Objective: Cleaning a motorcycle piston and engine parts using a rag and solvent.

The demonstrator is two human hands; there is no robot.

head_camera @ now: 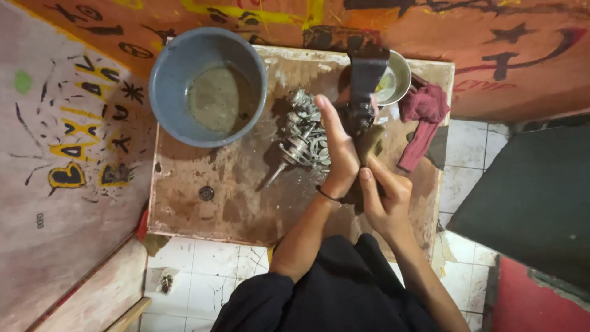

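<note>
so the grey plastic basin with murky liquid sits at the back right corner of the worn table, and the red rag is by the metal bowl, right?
One thing is wrong: the head view shows the round grey plastic basin of murky liquid at the back left corner of the worn brown table, not the back right. The crumpled red rag does lie beside the small round metal bowl, which is at the back right.

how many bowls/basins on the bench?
2. A large blue-grey basin with murky liquid sits at the bench's far left corner. A smaller metal bowl sits at the far right, partly hidden behind a dark part; more could be hidden.
</note>
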